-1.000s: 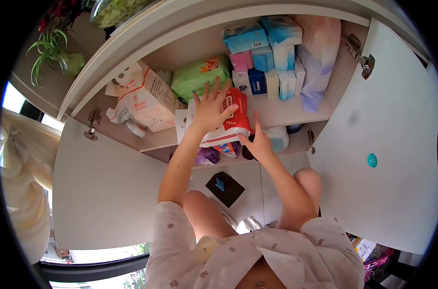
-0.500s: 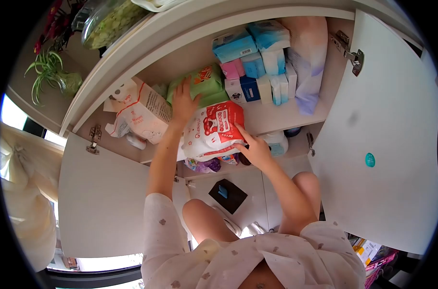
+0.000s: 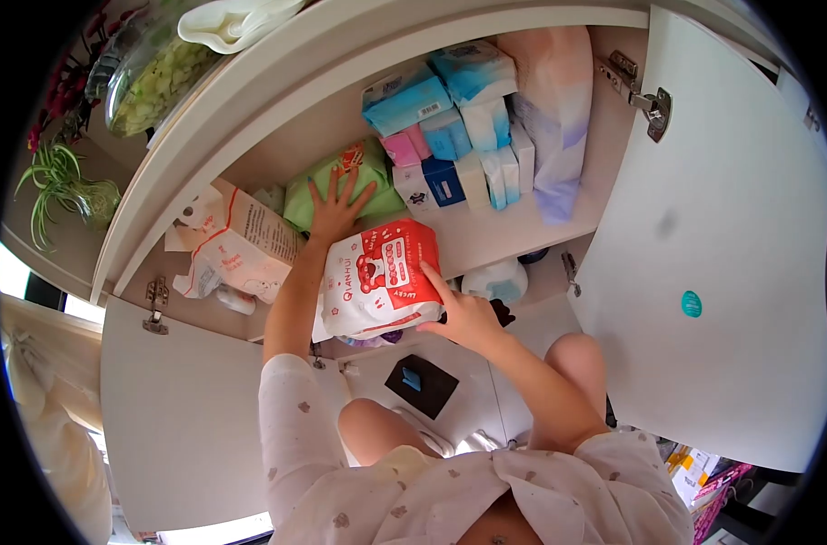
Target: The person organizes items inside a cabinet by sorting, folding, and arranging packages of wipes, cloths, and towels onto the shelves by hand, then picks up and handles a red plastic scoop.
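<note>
On the cabinet shelf, left of center: green pack [image 3: 374, 182], far side, left hand [image 3: 336, 216] on top of it. Fingers spread wide, palm down, not closed around anything. Red-and-white pack [image 3: 377, 280], marked QIANHUI, is nearer, at the shelf's near edge, printed face up. Right hand [image 3: 468, 320] is at its right end, half open, fingertips on the red part, thumb by the near corner. Can't tell how much weight that hand carries. Left forearm runs along the pack's left side; contact unclear.

Left of the forearm: printed carton [image 3: 254, 250], top flaps open, white bottle [image 3: 236, 300] just beside its near side. Right of the green pack: stacked small boxes [image 3: 445, 182] with blue tissue packs [image 3: 473, 71] on top, then a pastel plastic bag [image 3: 559, 118] upright. White container [image 3: 495, 280] sits below the shelf. Right door [image 3: 732, 263] open.
</note>
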Demonstrator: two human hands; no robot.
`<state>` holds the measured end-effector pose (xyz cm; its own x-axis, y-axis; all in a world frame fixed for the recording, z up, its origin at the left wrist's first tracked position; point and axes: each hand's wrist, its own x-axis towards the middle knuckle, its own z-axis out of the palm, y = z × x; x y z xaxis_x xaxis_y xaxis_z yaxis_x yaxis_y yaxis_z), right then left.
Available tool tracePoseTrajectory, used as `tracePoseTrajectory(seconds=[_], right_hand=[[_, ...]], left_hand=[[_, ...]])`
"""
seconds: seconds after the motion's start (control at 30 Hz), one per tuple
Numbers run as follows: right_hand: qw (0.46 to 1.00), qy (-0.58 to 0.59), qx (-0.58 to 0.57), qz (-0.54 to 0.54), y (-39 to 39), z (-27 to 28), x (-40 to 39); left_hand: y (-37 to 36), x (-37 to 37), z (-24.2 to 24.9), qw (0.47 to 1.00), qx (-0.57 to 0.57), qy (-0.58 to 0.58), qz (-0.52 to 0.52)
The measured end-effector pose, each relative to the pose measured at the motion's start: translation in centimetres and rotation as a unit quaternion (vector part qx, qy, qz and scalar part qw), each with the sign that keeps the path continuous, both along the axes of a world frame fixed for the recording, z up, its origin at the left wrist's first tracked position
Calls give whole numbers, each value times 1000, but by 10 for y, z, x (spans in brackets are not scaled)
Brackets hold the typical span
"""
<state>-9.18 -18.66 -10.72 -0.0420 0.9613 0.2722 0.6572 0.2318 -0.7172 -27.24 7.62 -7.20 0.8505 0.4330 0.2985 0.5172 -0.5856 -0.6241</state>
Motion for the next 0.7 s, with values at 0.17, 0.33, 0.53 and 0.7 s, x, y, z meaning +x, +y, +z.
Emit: tracePoseTrajectory(seconds=[0.17, 0.33, 0.53, 0.7], right_hand=[[1000, 6, -2, -12, 5, -10, -6], [999, 25, 33, -13, 9, -14, -11], [999, 13, 29, -28, 9, -13, -12], [999, -8, 29, -40, 8, -7, -15]], left_hand=[[13, -8, 0, 987, 92, -23, -128], [3, -17, 6, 986, 78, 71, -126], [-1, -18, -11, 997, 50, 0, -57], [-8, -15, 2, 996, 28, 24, 81]])
